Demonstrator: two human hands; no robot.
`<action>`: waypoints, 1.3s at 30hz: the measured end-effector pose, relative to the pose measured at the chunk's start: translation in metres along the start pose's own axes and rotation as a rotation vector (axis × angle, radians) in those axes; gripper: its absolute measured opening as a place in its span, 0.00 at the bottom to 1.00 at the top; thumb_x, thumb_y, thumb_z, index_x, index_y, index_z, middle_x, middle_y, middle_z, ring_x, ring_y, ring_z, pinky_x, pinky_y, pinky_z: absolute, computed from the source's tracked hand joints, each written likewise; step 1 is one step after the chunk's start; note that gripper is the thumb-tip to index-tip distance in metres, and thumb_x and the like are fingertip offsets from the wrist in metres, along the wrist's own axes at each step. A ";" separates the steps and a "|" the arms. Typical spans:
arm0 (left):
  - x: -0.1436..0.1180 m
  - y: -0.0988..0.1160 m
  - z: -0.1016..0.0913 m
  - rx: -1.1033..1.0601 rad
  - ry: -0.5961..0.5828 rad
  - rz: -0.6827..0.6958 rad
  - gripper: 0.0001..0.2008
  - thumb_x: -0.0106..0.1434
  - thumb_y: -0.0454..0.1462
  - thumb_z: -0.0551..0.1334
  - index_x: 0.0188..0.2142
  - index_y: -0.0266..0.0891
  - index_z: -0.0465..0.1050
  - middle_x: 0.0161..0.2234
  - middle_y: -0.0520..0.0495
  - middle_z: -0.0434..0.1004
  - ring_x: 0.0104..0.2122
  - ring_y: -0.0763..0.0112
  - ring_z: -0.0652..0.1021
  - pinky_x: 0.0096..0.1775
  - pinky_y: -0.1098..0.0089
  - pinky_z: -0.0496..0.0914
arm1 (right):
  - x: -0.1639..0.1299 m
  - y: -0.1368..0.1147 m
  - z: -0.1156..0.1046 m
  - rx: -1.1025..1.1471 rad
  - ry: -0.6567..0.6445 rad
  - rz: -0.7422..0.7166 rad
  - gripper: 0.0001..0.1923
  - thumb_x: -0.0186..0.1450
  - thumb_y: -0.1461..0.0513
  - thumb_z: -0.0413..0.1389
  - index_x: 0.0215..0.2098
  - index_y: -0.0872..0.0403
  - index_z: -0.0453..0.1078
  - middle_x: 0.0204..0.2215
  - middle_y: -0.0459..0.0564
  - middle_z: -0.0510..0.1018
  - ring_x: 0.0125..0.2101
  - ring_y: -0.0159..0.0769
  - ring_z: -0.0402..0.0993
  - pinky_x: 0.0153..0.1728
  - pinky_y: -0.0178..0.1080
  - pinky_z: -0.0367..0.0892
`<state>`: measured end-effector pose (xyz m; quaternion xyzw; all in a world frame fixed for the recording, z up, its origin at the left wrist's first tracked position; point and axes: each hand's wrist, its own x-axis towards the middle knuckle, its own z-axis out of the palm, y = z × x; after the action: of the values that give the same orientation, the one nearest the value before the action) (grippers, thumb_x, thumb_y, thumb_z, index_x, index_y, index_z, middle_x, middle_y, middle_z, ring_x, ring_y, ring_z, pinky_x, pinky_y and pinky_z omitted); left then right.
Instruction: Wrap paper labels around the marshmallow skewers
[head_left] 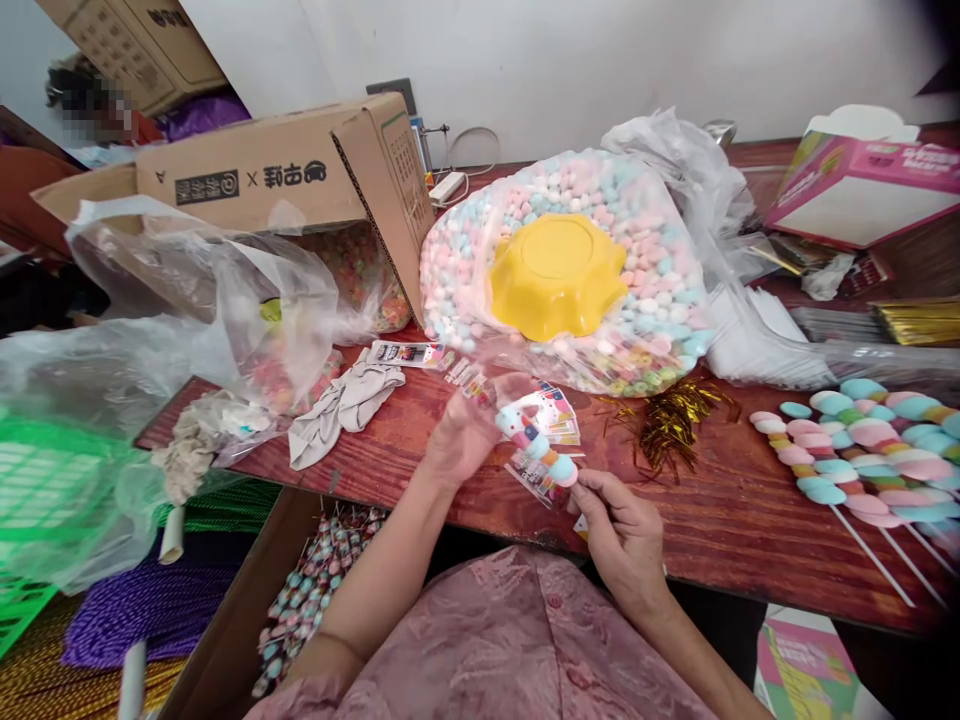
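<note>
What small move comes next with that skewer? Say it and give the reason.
Probably slide the marshmallow skewer deeper into the printed clear bag. The right hand pinches its stick end, the left hand holds the bag, and the candy looks only partly covered.

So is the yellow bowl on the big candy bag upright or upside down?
Upside down: the yellow bowl shows its flat base on top, its wavy rim resting on the candy bag.

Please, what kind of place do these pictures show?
Probably a small home workshop for packing sweets by hand. A large clear bag of pastel marshmallows lies on the red-brown wooden table, finished marshmallow skewers on white sticks lie at right, and printed cardboard boxes stand behind.
</note>
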<state>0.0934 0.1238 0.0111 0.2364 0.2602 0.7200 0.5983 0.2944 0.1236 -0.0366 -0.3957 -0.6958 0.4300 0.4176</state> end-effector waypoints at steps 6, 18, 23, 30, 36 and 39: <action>0.015 0.011 0.007 0.006 0.067 -0.040 0.11 0.58 0.43 0.69 0.33 0.38 0.75 0.24 0.52 0.72 0.43 0.54 0.81 0.51 0.52 0.72 | 0.001 0.001 0.003 0.044 0.001 0.058 0.10 0.67 0.58 0.54 0.33 0.54 0.74 0.22 0.44 0.73 0.23 0.30 0.68 0.26 0.32 0.63; 0.007 -0.019 0.007 0.016 0.250 -0.098 0.14 0.59 0.40 0.68 0.26 0.37 0.66 0.21 0.57 0.65 0.25 0.74 0.76 0.45 0.63 0.74 | -0.001 0.008 0.005 -0.158 0.006 -0.229 0.09 0.66 0.63 0.54 0.39 0.54 0.76 0.29 0.50 0.80 0.28 0.34 0.74 0.32 0.36 0.67; 0.000 -0.026 0.007 -0.117 0.235 -0.019 0.14 0.59 0.40 0.69 0.28 0.39 0.65 0.23 0.57 0.67 0.27 0.73 0.75 0.48 0.61 0.73 | 0.011 0.008 0.001 -0.038 -0.139 0.047 0.12 0.68 0.59 0.51 0.32 0.54 0.73 0.21 0.45 0.74 0.21 0.30 0.67 0.25 0.33 0.61; -0.006 -0.038 0.015 -0.065 0.165 -0.024 0.19 0.55 0.40 0.72 0.26 0.40 0.60 0.20 0.61 0.63 0.19 0.78 0.70 0.48 0.59 0.73 | 0.013 -0.007 0.010 0.229 -0.330 0.247 0.19 0.68 0.54 0.51 0.21 0.54 0.64 0.17 0.43 0.69 0.20 0.28 0.61 0.25 0.33 0.58; -0.010 -0.029 0.005 -0.080 0.078 -0.097 0.23 0.48 0.52 0.74 0.33 0.39 0.71 0.30 0.50 0.76 0.36 0.61 0.80 0.48 0.56 0.73 | 0.013 -0.009 0.003 0.185 -0.202 0.215 0.15 0.66 0.55 0.52 0.24 0.54 0.66 0.17 0.42 0.67 0.20 0.28 0.60 0.24 0.33 0.55; -0.006 -0.012 -0.004 -0.010 0.010 -0.177 0.34 0.42 0.59 0.73 0.41 0.39 0.75 0.32 0.43 0.80 0.46 0.46 0.79 0.48 0.51 0.72 | 0.017 0.000 -0.003 0.348 -0.288 0.359 0.17 0.64 0.52 0.54 0.23 0.54 0.65 0.13 0.40 0.65 0.17 0.26 0.54 0.21 0.33 0.51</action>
<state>0.1008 0.1190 -0.0005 0.2057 0.2796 0.6667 0.6596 0.2917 0.1398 -0.0317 -0.3697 -0.5824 0.6617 0.2935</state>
